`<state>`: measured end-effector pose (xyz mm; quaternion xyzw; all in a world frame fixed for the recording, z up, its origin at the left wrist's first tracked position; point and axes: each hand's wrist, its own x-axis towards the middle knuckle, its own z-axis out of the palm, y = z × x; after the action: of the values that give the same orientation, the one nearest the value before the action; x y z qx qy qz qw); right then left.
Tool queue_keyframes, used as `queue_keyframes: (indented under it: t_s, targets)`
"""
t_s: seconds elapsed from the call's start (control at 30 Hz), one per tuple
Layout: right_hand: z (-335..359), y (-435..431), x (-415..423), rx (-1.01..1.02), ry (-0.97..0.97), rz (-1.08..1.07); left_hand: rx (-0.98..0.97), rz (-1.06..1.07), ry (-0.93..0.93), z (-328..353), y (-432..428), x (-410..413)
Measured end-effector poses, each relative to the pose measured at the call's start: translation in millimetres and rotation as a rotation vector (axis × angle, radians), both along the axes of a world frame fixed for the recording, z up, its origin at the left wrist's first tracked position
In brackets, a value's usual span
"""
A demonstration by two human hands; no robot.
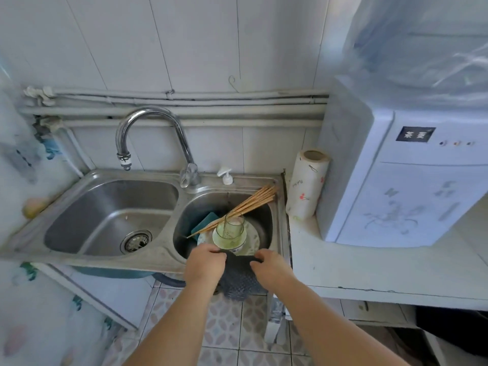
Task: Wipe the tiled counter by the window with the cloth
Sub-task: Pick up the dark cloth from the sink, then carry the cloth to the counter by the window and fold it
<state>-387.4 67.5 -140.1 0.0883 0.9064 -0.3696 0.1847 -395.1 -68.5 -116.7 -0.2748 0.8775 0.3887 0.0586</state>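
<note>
Gripping the cloth (239, 280) at the near edge of the sink (158, 256), fingers curled, left hand (204, 262) and right hand (272, 268) should lift clear of the bowl (229, 240).

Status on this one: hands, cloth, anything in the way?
Hands: left hand and right hand both grip the grey cloth, draped over the sink rim. Not yet on the counter. On it: paper towel roll, water dispenser.

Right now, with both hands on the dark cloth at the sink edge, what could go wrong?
Lifting the dark grey knitted cloth, gripped by left hand and right hand, may jolt the clear glass tumbler standing in the pale green bowl behind it. The wooden chopsticks leaning by that tumbler could slide.
</note>
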Motion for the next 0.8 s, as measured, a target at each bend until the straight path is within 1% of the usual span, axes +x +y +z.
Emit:
queue_keyframes:
  t_s: [0.03,0.1,0.13,0.2,0.27,0.33,0.4,0.43,0.5,0.57,0.63,0.7,0.8]
  targets:
    - [5.0,0.1,-0.4,-0.039,0.014,-0.028,0.08,0.006,0.07,6.6,4.8,-1.4]
    - [19.8,3.9,1.8,-0.2,0.041,-0.152,0.221,-0.033,0.215,22.9,17.2,-0.6]
    - [29.4,7.8,4.7,-0.321,0.043,-0.234,0.263,-0.088,0.263,33.1,25.0,2.1]
    - [50.1,14.9,13.7,-0.628,-0.015,-0.386,0.364,-0.223,0.308,52.5,43.4,11.2]
    - [68.9,21.8,28.4,-0.888,-0.046,-0.485,0.536,-0.317,0.268,70.4,60.1,24.0]
    - [83.4,30.5,45.5,-1.02,-0.005,-0.569,0.762,-0.329,0.181,84.3,73.6,38.9]
    - [97.0,40.9,69.1,-1.1,0.057,-0.671,0.919,-0.314,0.121,94.0,85.6,53.3]
    - [101.9,43.7,78.1,-1.117,0.069,-0.717,0.931,-0.314,0.124,95.4,89.3,57.4]
    - [110.5,55.4,104.2,-1.135,0.109,-0.825,0.837,-0.396,0.138,97.5,103.3,72.5]
    - [116.6,70.9,133.3,-1.188,0.164,-0.918,0.696,-0.545,0.157,102.1,123.3,93.3]
    - [122.1,91.5,167.0,-1.265,0.238,-1.009,0.609,-0.701,0.157,110.7,148.3,120.5]
    - [126.6,110.0,196.4,-1.306,0.305,-1.08,0.583,-0.814,0.142,117.0,169.6,145.0]
    - [135.7,141.5,250.7,-1.309,0.394,-1.169,0.549,-0.98,0.12,122.0,209.6,192.7]
